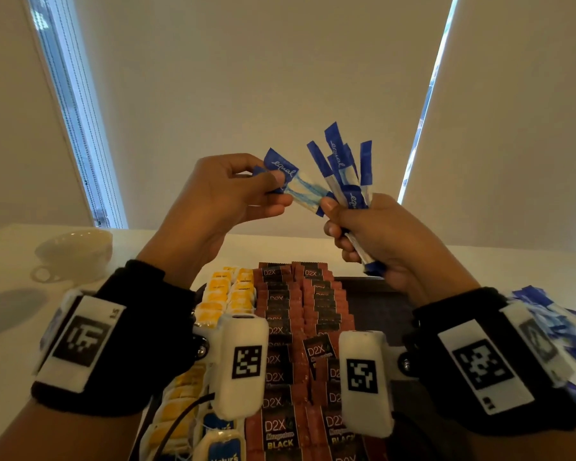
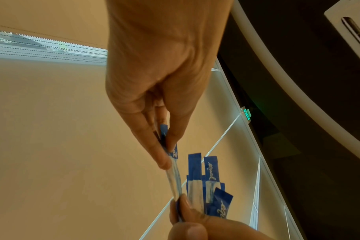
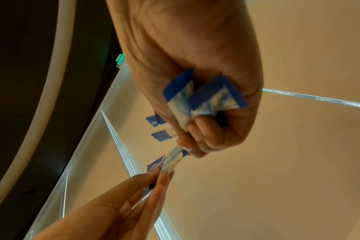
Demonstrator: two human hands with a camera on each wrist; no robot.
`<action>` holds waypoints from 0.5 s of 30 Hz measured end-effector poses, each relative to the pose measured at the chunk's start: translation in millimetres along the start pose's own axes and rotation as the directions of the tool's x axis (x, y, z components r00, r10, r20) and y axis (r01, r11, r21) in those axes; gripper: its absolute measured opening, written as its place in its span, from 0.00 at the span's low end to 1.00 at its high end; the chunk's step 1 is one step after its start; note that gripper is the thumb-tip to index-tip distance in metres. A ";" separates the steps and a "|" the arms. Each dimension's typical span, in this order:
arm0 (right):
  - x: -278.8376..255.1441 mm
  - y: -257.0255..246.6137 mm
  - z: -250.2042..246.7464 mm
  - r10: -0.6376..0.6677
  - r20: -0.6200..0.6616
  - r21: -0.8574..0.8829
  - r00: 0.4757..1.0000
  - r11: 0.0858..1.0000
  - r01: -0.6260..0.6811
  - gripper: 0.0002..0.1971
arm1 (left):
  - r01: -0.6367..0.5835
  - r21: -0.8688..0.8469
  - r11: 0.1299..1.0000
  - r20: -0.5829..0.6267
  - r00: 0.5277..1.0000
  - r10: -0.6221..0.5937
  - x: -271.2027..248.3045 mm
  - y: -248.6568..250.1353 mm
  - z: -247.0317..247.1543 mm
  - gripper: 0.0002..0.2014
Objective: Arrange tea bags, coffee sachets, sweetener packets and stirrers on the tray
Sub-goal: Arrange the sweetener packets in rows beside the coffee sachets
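Observation:
Both hands are raised above the tray. My left hand (image 1: 273, 184) pinches one end of a blue and white sweetener packet (image 1: 301, 191) between thumb and fingers. My right hand (image 1: 343, 224) grips a fanned bunch of the same sweetener packets (image 1: 343, 164), and its thumb presses the far end of the single packet. The left wrist view shows that packet (image 2: 175, 180) stretched between the two hands; the right wrist view shows the bunch's lower ends (image 3: 203, 97) sticking out of the fist. Below lies the dark tray (image 1: 373, 294), holding rows of yellow tea bags (image 1: 226, 294) and red-black coffee sachets (image 1: 300, 314).
A white cup on a saucer (image 1: 75, 251) stands on the white table at the far left. A loose heap of blue sweetener packets (image 1: 559, 324) lies to the right of the tray. The tray's right part shows bare dark surface.

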State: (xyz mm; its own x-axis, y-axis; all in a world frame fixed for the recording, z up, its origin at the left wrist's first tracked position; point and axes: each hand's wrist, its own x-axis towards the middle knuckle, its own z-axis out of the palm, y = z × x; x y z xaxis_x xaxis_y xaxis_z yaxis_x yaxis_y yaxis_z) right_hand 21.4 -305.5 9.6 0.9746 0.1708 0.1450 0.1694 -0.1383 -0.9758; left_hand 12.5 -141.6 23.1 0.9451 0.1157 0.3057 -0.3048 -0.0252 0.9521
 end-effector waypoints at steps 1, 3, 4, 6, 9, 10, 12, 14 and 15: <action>0.3 0.4 -0.4 -0.002 -0.010 0.010 1.000 1.000 0.002 0.06 | 0.004 0.015 1.000 0.006 1.000 -0.004 0.1 -0.2 -0.6 0.04; 0.7 0.4 -0.6 -0.004 -0.019 0.025 1.000 1.000 0.004 0.07 | 0.006 0.059 0.998 0.021 1.000 -0.007 -0.3 -0.5 -2.4 0.03; 1.1 0.1 -1.0 -0.002 -0.021 0.027 1.000 1.000 0.003 0.07 | 0.004 0.084 0.996 0.027 1.000 -0.006 -0.3 -0.4 -3.2 0.03; 1.6 -0.1 -2.4 0.003 -0.033 0.000 0.999 1.000 -0.003 0.09 | 0.007 0.130 0.992 0.038 0.999 -0.012 -0.6 -0.2 -4.9 0.03; 2.4 1.1 -4.5 -0.007 -0.055 -0.063 0.998 0.998 0.003 0.08 | 0.007 0.156 0.988 0.055 0.998 -0.015 -0.5 -1.5 -4.9 0.03; 2.5 1.4 -4.8 -0.013 -0.058 -0.077 0.998 0.997 0.008 0.08 | 0.004 0.148 0.989 0.052 0.999 -0.012 -0.5 -2.2 -4.1 0.03; 2.3 1.3 -5.2 -0.021 -0.058 -0.092 0.998 0.996 0.015 0.07 | 0.002 0.116 0.993 0.041 0.999 -0.007 -0.3 -3.6 -1.9 0.03; 1.4 0.3 -5.3 -0.023 -0.060 -0.103 0.998 0.995 0.017 0.07 | 0.013 0.087 0.996 0.047 0.999 -0.017 -0.8 -4.1 -0.1 0.04; 0.9 -0.1 -5.4 -0.024 -0.059 -0.112 0.998 0.994 0.017 0.07 | 0.019 0.075 0.997 0.055 0.998 -0.023 -1.3 -4.4 0.7 0.05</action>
State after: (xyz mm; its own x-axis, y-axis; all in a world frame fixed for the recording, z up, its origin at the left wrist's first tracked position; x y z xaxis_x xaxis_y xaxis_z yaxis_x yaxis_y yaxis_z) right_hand 23.0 -310.6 10.6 0.9773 0.1163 0.1773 0.2011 -0.2437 -0.9488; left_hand 12.8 -142.4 18.6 0.9569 0.0616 0.2837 -0.2772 -0.0971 0.9559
